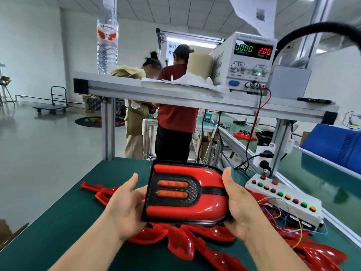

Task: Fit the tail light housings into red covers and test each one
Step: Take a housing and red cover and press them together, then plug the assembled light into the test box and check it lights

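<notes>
An assembled tail light (pixel 185 194), red cover over a black housing with two orange bars, is held up above the green bench, face toward me. My left hand (pixel 127 204) grips its left edge, thumb raised beside it. My right hand (pixel 240 204) grips its right end, thumb over the front. Several loose red covers (pixel 181 241) lie on the mat below my hands. A white test box (pixel 285 200) with coloured buttons and thin wires sits to the right.
A power supply (pixel 252 61) reading 0.000 and 2.00 stands on the upper aluminium shelf (pixel 156 90), with red and black leads hanging down. Two people stand behind the bench. A power strip (pixel 263 159) and blue fabric (pixel 336 145) are at the right.
</notes>
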